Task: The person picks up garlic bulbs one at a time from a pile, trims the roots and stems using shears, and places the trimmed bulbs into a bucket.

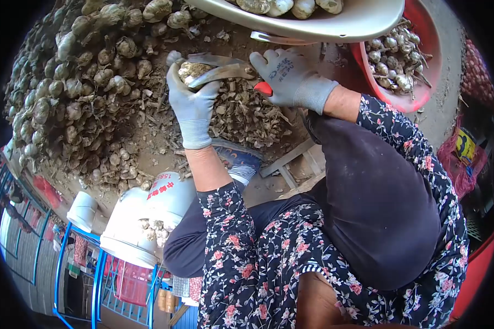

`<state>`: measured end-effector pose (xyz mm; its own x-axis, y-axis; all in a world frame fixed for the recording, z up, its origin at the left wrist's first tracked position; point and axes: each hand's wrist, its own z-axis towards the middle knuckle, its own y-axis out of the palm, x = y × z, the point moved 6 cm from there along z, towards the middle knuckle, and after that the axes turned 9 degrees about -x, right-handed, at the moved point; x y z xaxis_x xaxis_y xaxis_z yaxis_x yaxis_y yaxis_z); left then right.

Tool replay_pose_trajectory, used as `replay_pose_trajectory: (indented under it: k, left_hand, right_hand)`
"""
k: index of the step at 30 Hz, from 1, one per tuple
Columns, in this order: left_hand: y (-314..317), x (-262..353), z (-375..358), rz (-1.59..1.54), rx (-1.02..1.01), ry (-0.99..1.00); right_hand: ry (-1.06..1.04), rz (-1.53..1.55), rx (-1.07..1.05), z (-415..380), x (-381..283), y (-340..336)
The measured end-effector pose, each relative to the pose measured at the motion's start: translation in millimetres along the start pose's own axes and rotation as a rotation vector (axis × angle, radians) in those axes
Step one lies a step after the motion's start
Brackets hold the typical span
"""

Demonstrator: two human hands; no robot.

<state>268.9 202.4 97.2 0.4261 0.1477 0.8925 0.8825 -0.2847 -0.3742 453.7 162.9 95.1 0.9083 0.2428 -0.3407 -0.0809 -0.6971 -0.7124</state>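
My left hand (191, 101), in a grey-white knitted glove, is closed around a garlic bulb (193, 72). Two long grey metal blades (225, 72) lie spread on either side of the bulb. They look like the blades of shears. My gloved right hand (292, 77) is wrapped around the tool's handle, and a red grip (263, 88) shows below the thumb side. The rest of the handle is hidden by the glove. Beneath both hands lies a heap of dry stalk and skin scraps (247, 118).
A large pile of garlic (88, 82) spreads at left. A pale basin (368, 22) with bulbs stands at the top, beside a red tub (431, 66) of trimmed garlic. White buckets (129, 219) and a blue metal frame (97, 279) are at lower left. My knee (376, 192) is raised at right.
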Motion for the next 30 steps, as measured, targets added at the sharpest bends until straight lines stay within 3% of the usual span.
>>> replay_pose_trajectory:
  k: [2,4,5,7,10,12,14,16,20,26,28,30]
  left_hand:
    - [0,2,-2,-0.043,0.041,0.059]
    - [-6,14,-4,0.221,0.044,-0.050]
    - [-6,19,-5,0.323,0.065,0.008]
    - [-5,26,-3,0.324,0.045,0.028]
    - [-5,26,4,0.358,0.037,0.057]
    - [2,14,8,-0.012,-0.124,-0.066]
    - [1,12,5,-0.123,-0.186,-0.112]
    - [12,10,-7,-0.490,-0.334,-0.417]
    - [1,-12,-2,-0.302,-0.188,-0.267]
    - [15,2,-2,-0.165,-0.279,-0.257]
    - [12,20,1,0.276,-0.183,0.011]
    - [14,19,-1,0.296,-0.160,0.007]
  right_hand:
    - [-0.010,-0.002,-0.014,1,0,1]
    - [-0.041,-0.002,0.001,1,-2,0]
    - [-0.036,0.001,-0.004,3,-2,-1]
    - [-0.054,-0.004,-0.112,6,-1,6]
    - [-0.080,0.058,-0.099,7,5,15]
    - [-0.066,0.118,-0.147,10,13,25]
    - [-0.051,0.191,-0.197,7,15,37]
    - [0.083,0.346,-0.110,1,27,36]
    - [0.028,0.383,0.006,-24,33,34]
    - [-0.052,0.199,0.044,-13,20,25]
    - [-0.067,0.103,0.087,-9,15,18]
    - [-0.062,0.127,0.011,-3,15,20]
